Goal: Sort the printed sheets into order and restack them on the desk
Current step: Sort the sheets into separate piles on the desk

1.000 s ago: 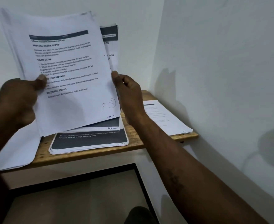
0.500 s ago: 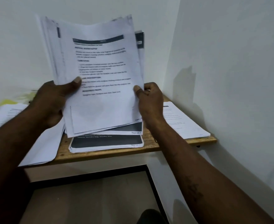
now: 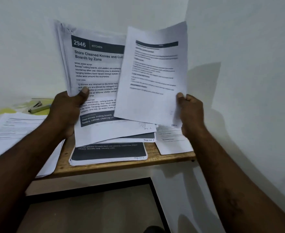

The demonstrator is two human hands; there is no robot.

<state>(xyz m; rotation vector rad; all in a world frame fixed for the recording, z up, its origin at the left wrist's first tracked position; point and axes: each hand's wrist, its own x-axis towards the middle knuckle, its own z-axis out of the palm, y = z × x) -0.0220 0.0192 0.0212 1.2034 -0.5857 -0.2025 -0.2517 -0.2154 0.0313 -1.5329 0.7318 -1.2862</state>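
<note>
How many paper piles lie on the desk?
3: left pile overhanging the edge, centre pile with dark band, right pile by the wall. More may hide behind held sheets.

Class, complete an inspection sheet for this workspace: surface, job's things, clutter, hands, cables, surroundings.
Surface: wooden desk, mostly covered by paper.
Job's things: sheaf held upright, top page headed 2946 KITCHEN; loose sheet held beside it; dark-footed stack and right stack on the desk; left pile overhanging the edge.
Clutter: stapler on yellow paper, back left.
Hands: left hand grips the sheaf; right hand pinches the loose sheet.
Cables: nothing seen.
Surroundings: white walls meeting in a corner.
</note>
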